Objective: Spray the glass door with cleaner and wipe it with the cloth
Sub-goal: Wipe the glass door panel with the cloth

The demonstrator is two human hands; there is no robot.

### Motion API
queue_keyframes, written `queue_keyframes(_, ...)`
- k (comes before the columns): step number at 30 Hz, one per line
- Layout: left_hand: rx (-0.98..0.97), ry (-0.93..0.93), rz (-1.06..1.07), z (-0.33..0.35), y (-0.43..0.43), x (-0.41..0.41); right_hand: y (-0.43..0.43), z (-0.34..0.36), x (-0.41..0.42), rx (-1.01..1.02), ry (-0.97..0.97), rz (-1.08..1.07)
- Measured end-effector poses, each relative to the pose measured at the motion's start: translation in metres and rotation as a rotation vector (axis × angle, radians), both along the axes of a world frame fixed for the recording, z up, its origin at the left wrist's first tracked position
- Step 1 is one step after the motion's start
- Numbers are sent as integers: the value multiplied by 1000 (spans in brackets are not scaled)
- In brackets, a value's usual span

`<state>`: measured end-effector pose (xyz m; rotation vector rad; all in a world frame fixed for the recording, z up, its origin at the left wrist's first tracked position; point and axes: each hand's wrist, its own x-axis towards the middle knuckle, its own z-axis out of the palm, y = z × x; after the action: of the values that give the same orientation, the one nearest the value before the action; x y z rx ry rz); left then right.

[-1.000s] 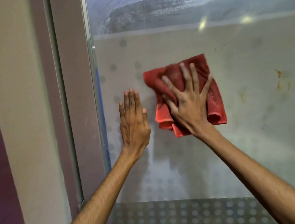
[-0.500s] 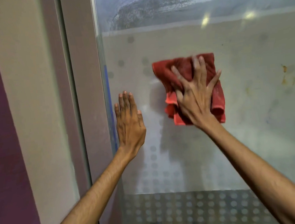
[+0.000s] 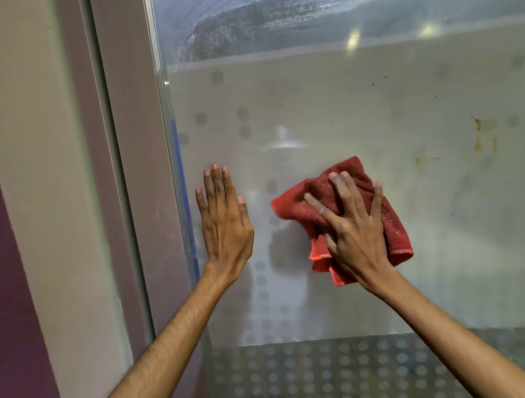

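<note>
The wiping step is in hand: the right hand [image 3: 354, 232], fingers spread, presses the red cloth [image 3: 344, 210] on the glass door [image 3: 357, 101], near its left edge. The left hand [image 3: 223, 223] lies flat and empty just beside. Next, I think, the cloth must go toward the rusty stains [image 3: 483, 138] at the right.

The right hand [image 3: 354, 225] has carried the red cloth [image 3: 342, 220] down the glass door [image 3: 373, 100], from just under the frosted band's top edge to level with the left hand [image 3: 223, 224]. The cloth is now bunched and tilted, and its left corner lies nearer the left hand.
</note>
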<state>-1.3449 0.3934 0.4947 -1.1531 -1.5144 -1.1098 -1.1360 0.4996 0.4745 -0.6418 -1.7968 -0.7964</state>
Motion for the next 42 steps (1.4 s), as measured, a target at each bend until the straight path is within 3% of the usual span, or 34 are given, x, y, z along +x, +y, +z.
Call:
queue_keyframes(6, -24, 70, -15, 20, 14, 20, 22, 75, 32, -171, 416, -12)
queue_keyframes(11, -23, 95, -6, 36, 35, 45, 28, 134, 26, -170, 518, 21)
queue_keyframes(14, -18, 140, -44, 37, 47, 65, 25, 117, 16, -98, 413, 33)
queue_keyframes(20, -2, 128, -74, 18, 57, 76, 42, 7, 46, 52, 136, -17)
queue_keyframes(24, -5, 123, -72, 20, 54, 80, 56, 9, 74, 23, 184, -56)
queue_keyframes(29, -3, 113, -43, 22, 58, 85, 60, 81, 77, -116, 431, -47)
queue_keyframes(32, 5, 107, -43, 26, 62, 91, 55, 112, 64, -121, 469, -4)
queue_keyframes(35, 14, 88, -54, 28, 66, 100, 55, 101, 57, -50, 405, 14)
queue_keyframes(40, 9, 88, -52, 23, 72, 112, 67, 25, 85, 97, 126, 1)
queue_keyframes(42, -3, 85, -50, 22, 75, 116, 77, 2, 106, 93, 100, -28)
